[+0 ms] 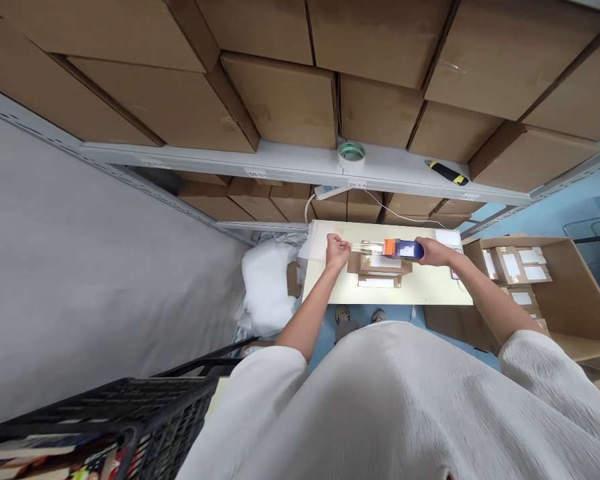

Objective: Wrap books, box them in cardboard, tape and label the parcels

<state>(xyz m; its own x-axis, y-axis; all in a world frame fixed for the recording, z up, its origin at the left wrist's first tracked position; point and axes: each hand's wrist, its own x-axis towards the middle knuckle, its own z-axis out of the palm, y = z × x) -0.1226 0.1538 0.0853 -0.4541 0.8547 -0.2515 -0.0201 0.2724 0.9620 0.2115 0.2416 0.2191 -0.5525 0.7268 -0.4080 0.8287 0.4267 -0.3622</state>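
Observation:
In my right hand (pixel 430 251) is a blue and orange tape dispenser (pixel 403 249), its fingers wrapped round the right end. The dispenser lies level, over a small cardboard box (pixel 387 268) on the cream table (pixel 430 287). A clear strip of tape (pixel 363 247) runs from the dispenser's left side to my left hand (pixel 337 252). That hand is closed, fingertips pinching what looks like the free end of the tape. White labels show on the box's top and front. The dispenser partly covers the box's far side.
Stacked cartons (pixel 285 100) fill the shelf (pixel 300 160) beyond the table, where a tape roll (pixel 351 155) and a utility knife (pixel 447 173) lie. A large open carton (pixel 570 307) with labelled boxes stands right. White packing material (pixel 267 287) and a black crate (pixel 170 413) are left.

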